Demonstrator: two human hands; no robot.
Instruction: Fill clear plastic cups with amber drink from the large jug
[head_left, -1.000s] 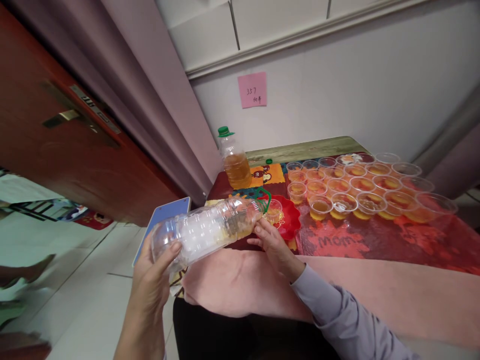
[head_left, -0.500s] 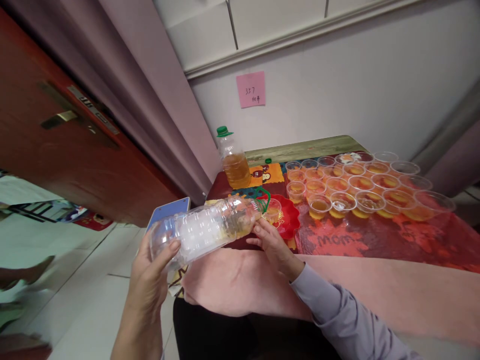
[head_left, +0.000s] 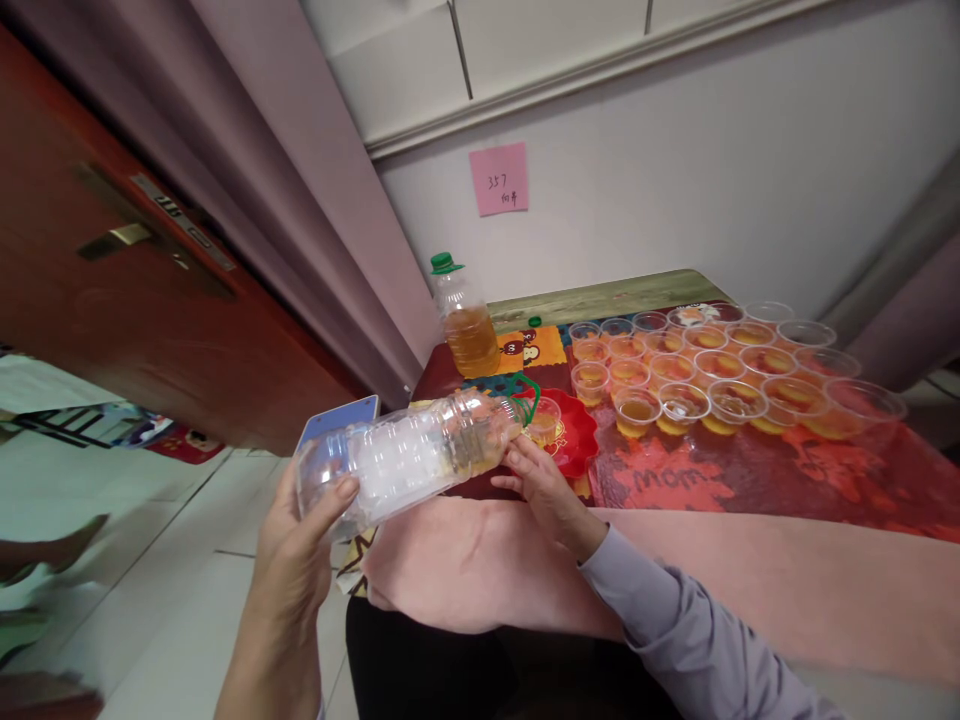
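Observation:
A large clear plastic bottle [head_left: 409, 455] lies tilted across my view, its mouth with a green handle ring pointing right and down. My left hand [head_left: 304, 525] is wrapped round its base end. My right hand [head_left: 536, 475] grips it near the neck, with some fingers hidden behind it. Under the mouth a clear plastic cup [head_left: 546, 420] stands in a red scalloped tray [head_left: 581, 455]. Little or no liquid can be made out in the bottle.
Several clear cups of amber drink [head_left: 709, 365] stand in rows on the right. A capped bottle of amber liquid [head_left: 471, 330] stands at the back left, near a loose green cap [head_left: 535, 321]. A pink cloth [head_left: 675, 560] covers the table's near edge.
The view has shifted very slightly. Both hands keep the bottle tilted over the cup in nearly the same pose.

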